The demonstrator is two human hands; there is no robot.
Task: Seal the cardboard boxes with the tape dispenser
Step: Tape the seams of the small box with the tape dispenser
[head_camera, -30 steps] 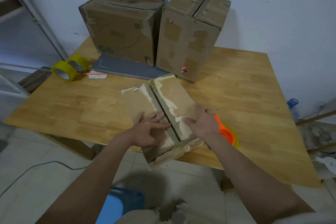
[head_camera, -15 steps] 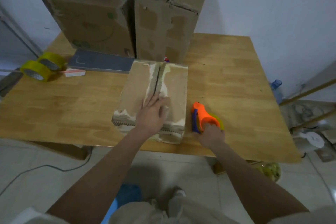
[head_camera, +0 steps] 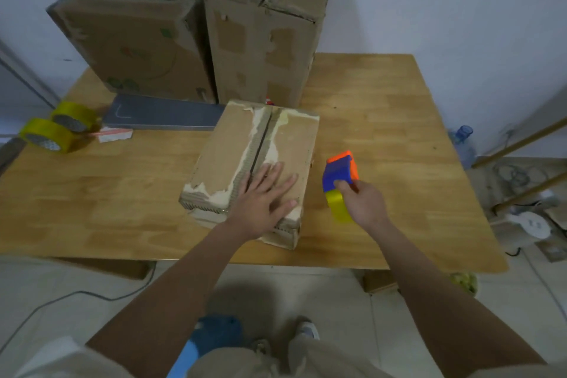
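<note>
Left hand [head_camera: 264, 198] spread flat, pressing worn brown cardboard box [head_camera: 254, 163] flaps; right hand [head_camera: 363, 204] grips orange-blue tape dispenser [head_camera: 339, 184] just beside (seam untaped). Next: start tape at seam end.

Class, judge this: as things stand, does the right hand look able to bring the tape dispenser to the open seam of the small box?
Probably yes. The right hand holds the tape dispenser beside the small box; the left hand covers only the seam's near end.
</note>
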